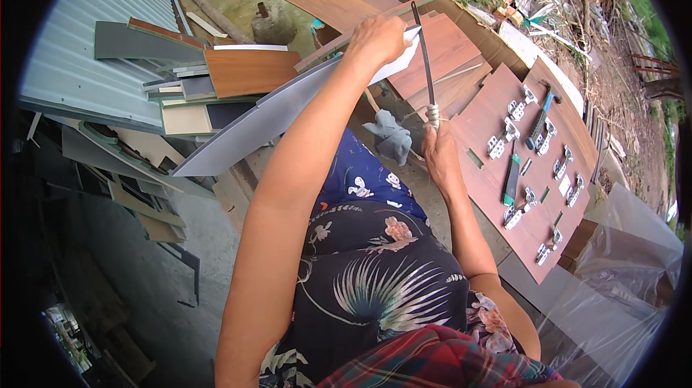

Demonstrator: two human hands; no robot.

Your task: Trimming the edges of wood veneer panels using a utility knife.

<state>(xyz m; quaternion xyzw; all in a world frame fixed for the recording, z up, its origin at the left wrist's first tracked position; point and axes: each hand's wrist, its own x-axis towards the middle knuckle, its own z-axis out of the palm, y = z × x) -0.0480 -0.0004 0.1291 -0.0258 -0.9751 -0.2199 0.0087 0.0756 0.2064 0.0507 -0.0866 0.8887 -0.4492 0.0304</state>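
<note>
A long grey-white board (263,110) slants across in front of me. My left hand (378,38) is closed over its far upper end. My right hand (438,144) grips the pale, cord-wrapped handle of a long thin dark file (427,56), which points up and away from me. The file's blade passes close to the board's far end; whether they touch I cannot tell. A grey-blue cloth (390,137) hangs just left of my right hand.
On the right, a brown wood panel (497,164) bears several metal hinges (574,190), a hammer (539,121) and a green-black utility knife (512,180). Board offcuts (249,72) are piled at left beside corrugated metal sheet (101,35). Clear plastic sheeting (613,280) lies at lower right.
</note>
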